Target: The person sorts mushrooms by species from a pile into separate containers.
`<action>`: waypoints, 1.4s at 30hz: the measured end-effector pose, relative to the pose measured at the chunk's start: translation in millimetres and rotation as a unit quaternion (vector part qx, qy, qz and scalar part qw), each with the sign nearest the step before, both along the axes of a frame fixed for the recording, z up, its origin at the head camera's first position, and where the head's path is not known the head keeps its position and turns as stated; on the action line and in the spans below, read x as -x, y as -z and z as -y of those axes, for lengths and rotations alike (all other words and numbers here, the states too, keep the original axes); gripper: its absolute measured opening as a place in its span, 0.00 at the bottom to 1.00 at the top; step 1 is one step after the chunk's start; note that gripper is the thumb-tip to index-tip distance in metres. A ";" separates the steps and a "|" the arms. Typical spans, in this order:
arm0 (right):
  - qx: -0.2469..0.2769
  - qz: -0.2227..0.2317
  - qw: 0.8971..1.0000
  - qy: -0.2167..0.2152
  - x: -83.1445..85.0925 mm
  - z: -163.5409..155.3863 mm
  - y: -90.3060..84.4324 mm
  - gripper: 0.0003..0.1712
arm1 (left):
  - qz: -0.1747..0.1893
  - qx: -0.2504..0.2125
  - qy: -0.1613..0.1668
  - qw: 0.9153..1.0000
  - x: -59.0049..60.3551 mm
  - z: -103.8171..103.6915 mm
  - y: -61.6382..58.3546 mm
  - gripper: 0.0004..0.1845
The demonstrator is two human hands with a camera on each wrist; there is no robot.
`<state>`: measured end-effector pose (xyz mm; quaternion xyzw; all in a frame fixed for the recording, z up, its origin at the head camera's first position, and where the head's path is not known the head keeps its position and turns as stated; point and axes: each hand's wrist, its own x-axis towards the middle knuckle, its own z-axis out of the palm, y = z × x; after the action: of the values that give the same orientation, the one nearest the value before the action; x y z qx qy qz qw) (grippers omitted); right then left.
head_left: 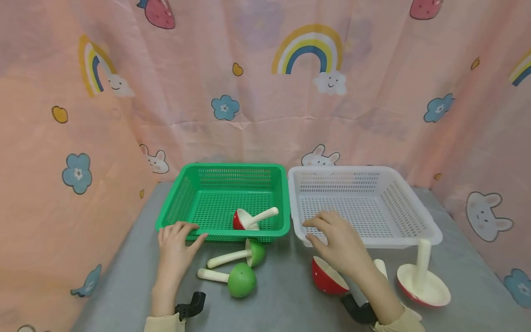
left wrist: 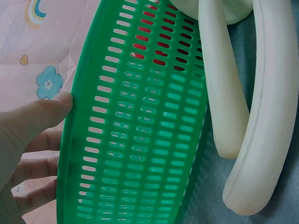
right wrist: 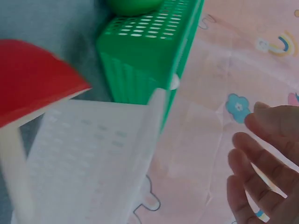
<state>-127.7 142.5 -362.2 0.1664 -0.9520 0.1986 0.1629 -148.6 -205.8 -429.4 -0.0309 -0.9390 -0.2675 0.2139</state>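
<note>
My left hand [head_left: 176, 244] holds the front left rim of the green basket [head_left: 286, 198], fingers over the edge and thumb at the front wall. Inside that basket lies a red toy mushroom [head_left: 238, 220] with a white stem. In front are two green toy mushrooms [head_left: 242, 280], stems pointing left. My right hand [head_left: 338, 242] hovers over the front left of the white basket [head_left: 423, 237], its fingers loosely bent and holding nothing. Below it lies a red toy mushroom [head_left: 325, 279], partly behind my forearm. Another red mushroom [head_left: 433, 290] rests cap down at the right, stem up.
Both baskets stand side by side at the back of the grey table [head_left: 286, 309]. A pink printed curtain [head_left: 265, 133] hangs behind and around the table. Pale stem ends [head_left: 380, 267] show beside my right forearm. Each wrist wears a black camera mount [head_left: 192, 306].
</note>
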 end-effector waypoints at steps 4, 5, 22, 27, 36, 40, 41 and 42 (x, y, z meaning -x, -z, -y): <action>-0.023 -0.022 0.999 -0.015 -7.1 -3.4 11.2 0.17 | -0.003 -0.002 -0.001 1.000 -0.3 0.4 -0.6 0.16; -0.025 -0.027 0.999 -0.017 -8.4 -4.3 14.5 0.17 | -0.004 -0.002 -0.001 1.000 -0.3 0.5 -0.5 0.16; -0.022 -0.023 0.999 0.013 -34.8 -15.4 52.4 0.16 | -0.026 0.001 -0.006 1.000 -0.6 0.6 0.7 0.15; -0.053 -0.001 0.998 0.016 -38.1 -15.9 61.7 0.21 | -0.016 0.001 -0.005 1.000 -0.8 2.0 1.0 0.16; -0.079 0.062 0.994 0.029 -44.7 -18.9 72.7 0.32 | 0.014 0.000 -0.004 1.000 0.0 1.1 1.0 0.17; -0.077 0.061 0.994 0.038 -47.5 -21.9 76.7 0.35 | 0.016 -0.004 -0.005 1.000 0.3 0.2 0.7 0.17; -0.076 0.060 0.994 0.040 -48.2 -22.4 77.2 0.36 | 0.014 -0.003 -0.005 1.000 0.3 -0.1 0.5 0.17; -0.076 0.057 0.995 0.041 -49.0 -23.3 78.0 0.36 | 0.011 -0.002 -0.005 1.000 0.5 -0.5 0.3 0.17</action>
<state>-78.6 165.8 -440.2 0.1278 -0.9781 0.1282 0.1031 -149.1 -205.3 -429.7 -0.0229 -0.9408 -0.2690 0.2050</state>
